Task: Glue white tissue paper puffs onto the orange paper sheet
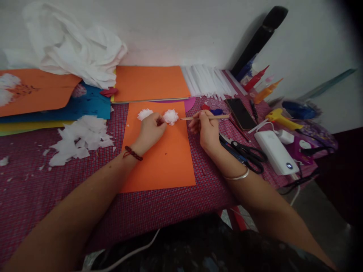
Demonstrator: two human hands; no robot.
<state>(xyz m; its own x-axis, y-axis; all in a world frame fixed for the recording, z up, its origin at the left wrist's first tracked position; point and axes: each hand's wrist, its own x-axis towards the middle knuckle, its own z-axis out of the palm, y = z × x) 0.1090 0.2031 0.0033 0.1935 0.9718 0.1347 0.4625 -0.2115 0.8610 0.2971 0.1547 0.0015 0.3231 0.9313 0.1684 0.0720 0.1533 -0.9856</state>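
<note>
An orange paper sheet [161, 158] lies before me on the checked cloth. Two fluffy white paper tufts rest near its top: a left tuft [144, 114], partly covered by my hand, and a right tuft [171, 117]. My left hand [151, 130] is over the sheet, its fingers pinched together just beside the right tuft; whatever is between them is hidden. Right of the sheet, my right hand [208, 130] grips a thin pale wooden stick [218, 117]. The stick is nearly level, its pointed tip facing the right tuft, a little apart from it.
Torn white paper pieces [82, 139] are heaped on the left, near decorated orange paper [42, 90]. Scissors [249, 153], a phone [241, 113], a white power bank [276, 153] and a yellow glue gun [283, 120] lie right. White strips [208, 81] line the back.
</note>
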